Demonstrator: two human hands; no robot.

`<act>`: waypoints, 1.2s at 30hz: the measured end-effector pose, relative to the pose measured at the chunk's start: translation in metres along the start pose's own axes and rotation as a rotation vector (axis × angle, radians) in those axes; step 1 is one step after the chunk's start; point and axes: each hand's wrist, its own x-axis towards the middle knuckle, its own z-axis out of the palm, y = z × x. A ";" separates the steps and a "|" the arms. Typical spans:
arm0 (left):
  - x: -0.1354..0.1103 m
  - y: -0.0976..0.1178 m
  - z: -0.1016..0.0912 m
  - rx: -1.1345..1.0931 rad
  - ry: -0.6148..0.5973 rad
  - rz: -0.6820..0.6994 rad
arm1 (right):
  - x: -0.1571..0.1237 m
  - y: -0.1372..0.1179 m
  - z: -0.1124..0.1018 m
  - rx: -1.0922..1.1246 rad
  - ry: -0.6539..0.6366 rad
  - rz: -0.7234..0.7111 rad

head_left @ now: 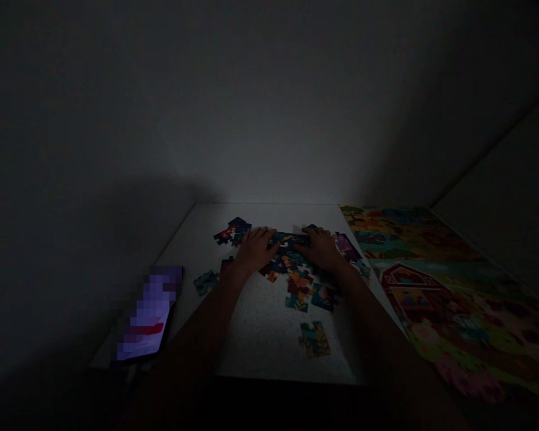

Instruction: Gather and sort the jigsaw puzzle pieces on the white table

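Left hand (254, 251): open, palm down, fingers spread, resting on the jigsaw pieces (296, 275); not clamped on anything.
Right hand (321, 248): open and flat in the same way, well apart from the left hand.
Technique: flat, spread hands bear evenly on the pieces, judged a sound way to limit sliding.
Pieces: loose cluster at the worktop's (260, 341) far middle, between and below both hands; one separate piece (314, 339) lies nearer the person.
Axis: dark band of pieces (287, 240) under the fingertips runs crosswise, left to right; whether joined, cannot tell.
Surroundings: farm-scene poster (431, 299) right; pixelated smartphone (148, 317) left.
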 end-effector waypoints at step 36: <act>-0.011 0.001 -0.006 0.131 -0.075 0.015 | -0.008 -0.014 0.012 0.052 -0.050 -0.076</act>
